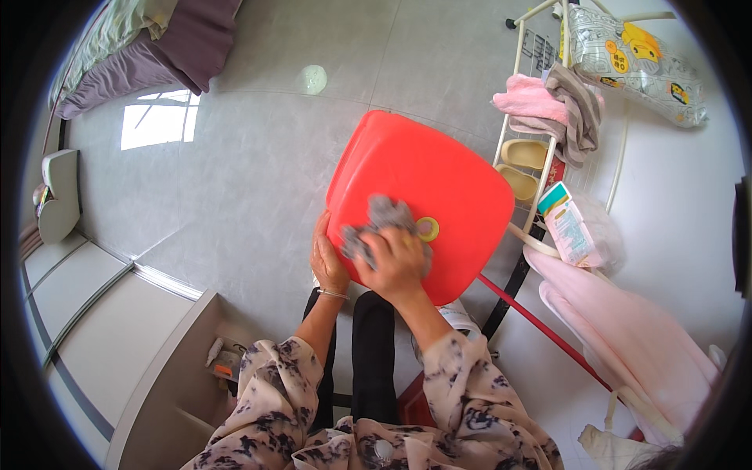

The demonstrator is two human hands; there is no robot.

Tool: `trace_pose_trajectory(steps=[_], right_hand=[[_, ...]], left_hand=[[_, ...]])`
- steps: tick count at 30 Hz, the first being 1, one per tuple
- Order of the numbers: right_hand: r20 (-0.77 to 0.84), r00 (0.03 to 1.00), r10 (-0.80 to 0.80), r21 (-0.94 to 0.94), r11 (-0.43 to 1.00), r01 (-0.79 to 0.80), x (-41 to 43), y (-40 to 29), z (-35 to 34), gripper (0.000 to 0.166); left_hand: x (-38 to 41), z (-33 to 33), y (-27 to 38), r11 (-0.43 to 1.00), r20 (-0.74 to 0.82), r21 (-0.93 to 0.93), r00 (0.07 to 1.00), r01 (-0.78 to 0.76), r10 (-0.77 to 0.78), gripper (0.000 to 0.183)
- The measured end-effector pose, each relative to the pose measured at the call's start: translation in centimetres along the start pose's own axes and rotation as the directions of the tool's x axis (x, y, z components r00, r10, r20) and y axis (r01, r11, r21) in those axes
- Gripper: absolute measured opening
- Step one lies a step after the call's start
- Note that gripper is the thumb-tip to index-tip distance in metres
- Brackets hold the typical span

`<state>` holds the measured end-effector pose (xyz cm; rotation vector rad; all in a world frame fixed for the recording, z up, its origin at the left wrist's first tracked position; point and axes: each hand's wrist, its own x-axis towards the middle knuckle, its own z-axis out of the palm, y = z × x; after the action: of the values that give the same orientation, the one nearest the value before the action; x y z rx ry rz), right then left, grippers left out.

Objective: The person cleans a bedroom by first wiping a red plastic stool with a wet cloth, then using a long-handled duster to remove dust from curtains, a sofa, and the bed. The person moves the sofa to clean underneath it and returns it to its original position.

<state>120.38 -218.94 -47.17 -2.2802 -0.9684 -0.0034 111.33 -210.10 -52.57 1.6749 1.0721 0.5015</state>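
Note:
A red plastic container or stool (435, 170) is tilted before me, its broad smooth face towards the camera. A small round yellow-green sticker (427, 229) is on that face. My left hand (328, 255) grips the container's left edge, with a bracelet on the wrist. Under my right hand (390, 258) a crumpled grey cloth (382, 223) is pressed against the red face, just left of the sticker. The right hand and cloth are slightly blurred. The container's underside is hidden.
At the right stands a white metal rack (502, 138) with towels (531, 103), yellow slippers (524, 154) and a tissue pack (570, 226). A red pole (546, 332) slants below it. Open shelving (158, 376) stands at lower left; purple bedding (188, 47) hangs at upper left.

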Motion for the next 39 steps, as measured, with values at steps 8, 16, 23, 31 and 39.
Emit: trace_pose_trajectory(steps=[8,16,23,31,39], right_hand=[[-0.306,0.947,0.097,-0.319,0.927,-0.198,12.5,7.0,-0.5,0.017],[0.172,0.981,-0.092,-0.126,0.985,0.114,-1.5,2.0,-2.7,0.019],[-0.121,0.992,-0.036,-0.257,0.966,0.004,9.8,3.3,2.5,0.016],[0.434,0.819,-0.375,0.044,0.917,0.396,-7.1,0.3,-3.9,0.024],[0.177,0.916,-0.361,-0.187,0.901,0.392,8.4,-2.5,6.2,0.019]], left_hand=[[0.1,0.4,1.5,0.999,0.025,-0.037,1.0,-0.009,0.01,0.044],[0.2,-1.0,-0.2,0.984,-0.018,-0.167,0.998,0.056,-0.06,0.043],[0.5,-0.4,-1.4,0.919,0.09,-0.343,0.981,0.194,-0.173,0.042],[1.4,-1.5,-3.2,0.953,0.193,-0.276,0.979,0.122,-0.069,0.043],[0.6,0.5,-4.9,0.866,0.193,-0.445,0.969,0.229,-0.157,0.043]])
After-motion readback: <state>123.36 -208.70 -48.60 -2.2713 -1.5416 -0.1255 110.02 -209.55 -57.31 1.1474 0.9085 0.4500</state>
